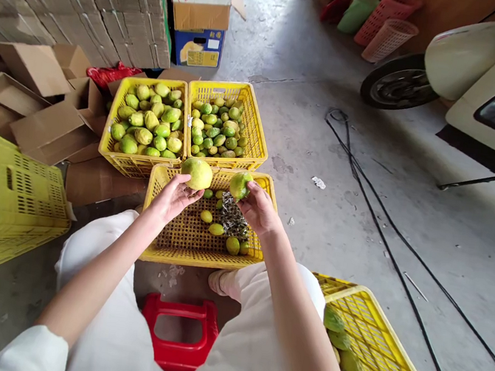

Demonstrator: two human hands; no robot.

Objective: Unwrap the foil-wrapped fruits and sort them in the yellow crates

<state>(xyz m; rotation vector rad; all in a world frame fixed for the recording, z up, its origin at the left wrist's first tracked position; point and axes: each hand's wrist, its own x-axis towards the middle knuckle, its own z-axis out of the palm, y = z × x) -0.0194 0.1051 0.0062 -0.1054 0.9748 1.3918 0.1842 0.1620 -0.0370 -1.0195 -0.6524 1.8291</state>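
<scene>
My left hand [177, 199] grips a large yellow-green citrus fruit [197, 174], thumb on its near side. In my right hand [261, 207] is a smaller, greener citrus fruit [240, 186], held between thumb and fingers. Both hands are raised over the near yellow crate [171, 237], which holds several small fruits [216, 229] and a crumpled clear plastic wrap [231, 215]. Beyond it stand two more yellow crates: the left crate [112, 129] is full of larger green-yellow fruits [145, 125], the right crate [258, 128] of smaller ones [218, 132].
At left lie a yellow crate [38, 199] on its side and open cardboard boxes [48, 127]. By my right leg is a crate [387, 334] of green fruits [353, 366]. A red stool [176, 347] is under me. Black cables [375, 225] cross the floor near a scooter [470, 75].
</scene>
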